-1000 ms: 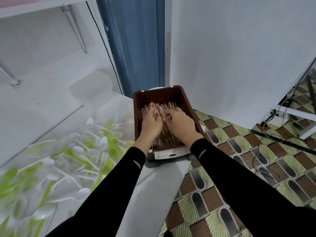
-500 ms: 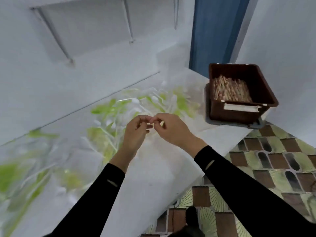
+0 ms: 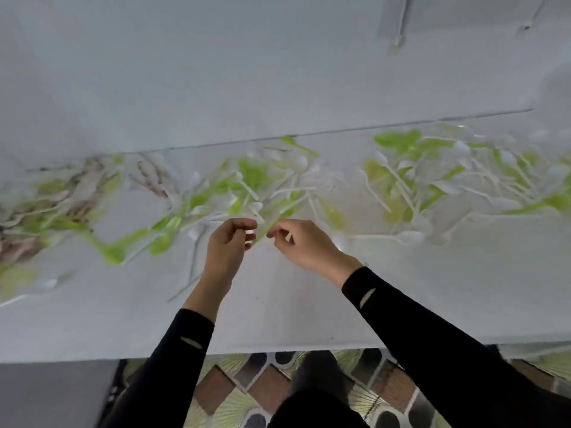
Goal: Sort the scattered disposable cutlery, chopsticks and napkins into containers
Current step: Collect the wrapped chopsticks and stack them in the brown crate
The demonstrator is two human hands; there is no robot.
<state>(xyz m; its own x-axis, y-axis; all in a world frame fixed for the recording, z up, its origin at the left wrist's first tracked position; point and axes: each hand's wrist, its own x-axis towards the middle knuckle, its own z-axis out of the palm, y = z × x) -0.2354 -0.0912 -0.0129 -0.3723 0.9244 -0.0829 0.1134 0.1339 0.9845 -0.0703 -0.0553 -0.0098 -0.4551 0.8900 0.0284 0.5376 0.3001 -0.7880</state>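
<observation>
White table (image 3: pixel 432 298) against a white wall (image 3: pixel 216 72), patterned tile floor (image 3: pixel 268 387) below, blurred plastic cutlery (image 3: pixel 432 168) strewn across, chopsticks (image 3: pixel 151 177) leftward, right hand (image 3: pixel 304 244) pinching a green utensil (image 3: pixel 279 216), left hand (image 3: pixel 228 245) curled beside it, grip unclear.

Green, white cutlery (image 3: pixel 253 177); black sleeves (image 3: pixel 432 335).

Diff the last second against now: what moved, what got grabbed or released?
Both hands left the brown bin, now out of view, and moved left along the table to the loose pile. The right hand now pinches a green utensil. The left hand curls at its near end, but blur hides the grip. Unchanged: cutlery lies scattered across the table.
</observation>
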